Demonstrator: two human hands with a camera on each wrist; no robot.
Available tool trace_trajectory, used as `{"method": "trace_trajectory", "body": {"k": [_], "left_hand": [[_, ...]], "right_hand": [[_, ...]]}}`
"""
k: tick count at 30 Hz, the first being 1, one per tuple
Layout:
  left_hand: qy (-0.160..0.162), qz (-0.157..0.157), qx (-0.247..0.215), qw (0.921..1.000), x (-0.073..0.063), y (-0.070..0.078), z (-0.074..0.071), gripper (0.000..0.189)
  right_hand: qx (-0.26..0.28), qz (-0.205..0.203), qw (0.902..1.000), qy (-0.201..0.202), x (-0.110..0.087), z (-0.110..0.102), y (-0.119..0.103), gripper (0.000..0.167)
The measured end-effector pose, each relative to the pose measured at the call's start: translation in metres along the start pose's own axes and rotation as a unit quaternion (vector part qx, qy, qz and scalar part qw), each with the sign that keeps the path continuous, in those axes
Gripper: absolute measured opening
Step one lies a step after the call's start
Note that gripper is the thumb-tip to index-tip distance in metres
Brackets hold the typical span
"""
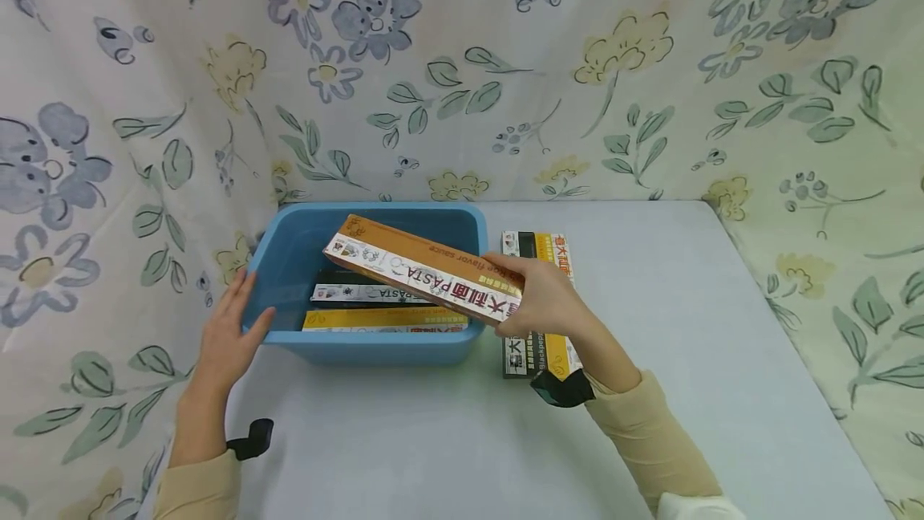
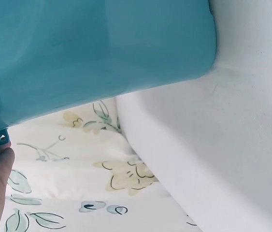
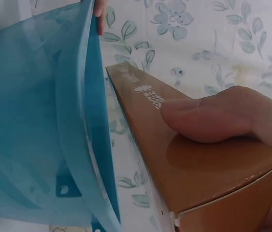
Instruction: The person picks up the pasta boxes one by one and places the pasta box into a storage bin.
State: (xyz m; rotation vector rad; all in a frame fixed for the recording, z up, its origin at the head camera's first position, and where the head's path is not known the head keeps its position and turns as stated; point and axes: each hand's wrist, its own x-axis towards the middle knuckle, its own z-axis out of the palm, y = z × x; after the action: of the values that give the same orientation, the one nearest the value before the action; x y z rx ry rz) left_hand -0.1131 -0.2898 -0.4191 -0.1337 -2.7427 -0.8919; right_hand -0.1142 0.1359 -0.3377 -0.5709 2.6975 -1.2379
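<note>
An orange-brown pasta box [image 1: 426, 267] with a white lettered side slants over the blue plastic bin [image 1: 375, 347]. My right hand [image 1: 541, 295] grips its right end, and the thumb presses on the brown face [image 3: 174, 159] in the right wrist view. Inside the bin lie a black pasta box [image 1: 361, 294] and a yellow one [image 1: 382, 318], partly covered by the held box. At the bin's left side, my left hand [image 1: 227, 335] rests against the rim with extended fingers and the thumb spread. Its fingertips [image 2: 3, 162] touch the bin's edge in the left wrist view.
Right of the bin, a black pasta box [image 1: 516, 355] and a yellow one [image 1: 559, 347] lie on the white table [image 1: 693, 327], partly hidden by my right hand. A flowered curtain [image 1: 462, 127] hangs behind the table and along its sides.
</note>
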Motion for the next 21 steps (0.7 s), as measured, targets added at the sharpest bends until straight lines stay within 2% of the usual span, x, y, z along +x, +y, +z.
{"method": "trace_trajectory", "body": {"k": [6,13,18,21], "left_hand": [[0.001,0.001,-0.001,1.0,0.0,0.001,-0.001,0.067],[0.002,0.003,0.003,1.0,0.0,0.0,-0.001,0.067],[0.003,0.005,0.002,1.0,0.001,-0.001,0.0,0.066],[0.003,0.005,-0.001,1.0,0.001,-0.002,0.0,0.066]], "right_hand": [[-0.019,-0.008,0.9995,-0.024,0.017,0.001,-0.006,0.087],[-0.031,0.004,0.9978,-0.059,0.033,0.008,-0.009,0.088],[-0.063,-0.009,0.9959,-0.065,0.044,0.015,-0.009,0.088],[-0.065,-0.024,0.9941,-0.083,0.05,0.018,-0.013,0.088]]}}
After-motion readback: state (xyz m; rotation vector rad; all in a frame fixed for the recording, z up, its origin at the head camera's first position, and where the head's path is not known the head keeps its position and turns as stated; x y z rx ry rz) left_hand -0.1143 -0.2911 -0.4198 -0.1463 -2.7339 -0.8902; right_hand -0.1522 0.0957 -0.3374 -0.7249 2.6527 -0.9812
